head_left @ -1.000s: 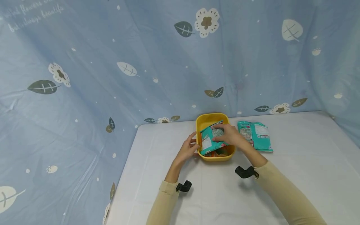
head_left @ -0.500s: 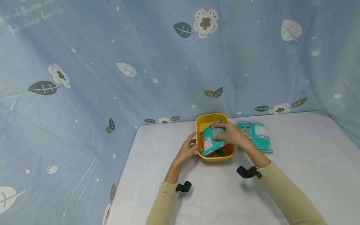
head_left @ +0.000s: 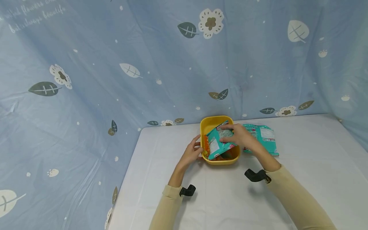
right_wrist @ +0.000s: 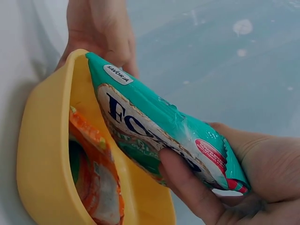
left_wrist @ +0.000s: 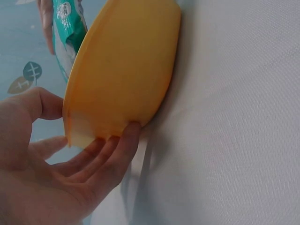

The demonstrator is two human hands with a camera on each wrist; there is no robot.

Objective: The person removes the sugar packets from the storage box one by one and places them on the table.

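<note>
A teal snack packet (head_left: 216,142) slants over the yellow plastic tub (head_left: 219,163), and my right hand (head_left: 237,135) grips its right end between thumb and fingers. The right wrist view shows printed lettering on the packet (right_wrist: 140,122) and its far corner close to the tub's rim. Beneath it, an orange packet (right_wrist: 101,187) lies inside the tub, partly hidden. My left hand (head_left: 191,151) holds the tub at its left side. In the left wrist view the thumb is at the rim and the fingers are against the outer wall (left_wrist: 126,65).
A second teal packet (head_left: 267,140) lies flat on the white-covered table (head_left: 224,198), right of the tub and partly behind the right hand. A blue curtain (head_left: 172,64) with leaf and flower prints hangs directly behind the table's back edge.
My right hand and the teal packet have shifted slightly to the right over the tub, baring more orange at the tub's left side. My left hand and the tub stay in place.
</note>
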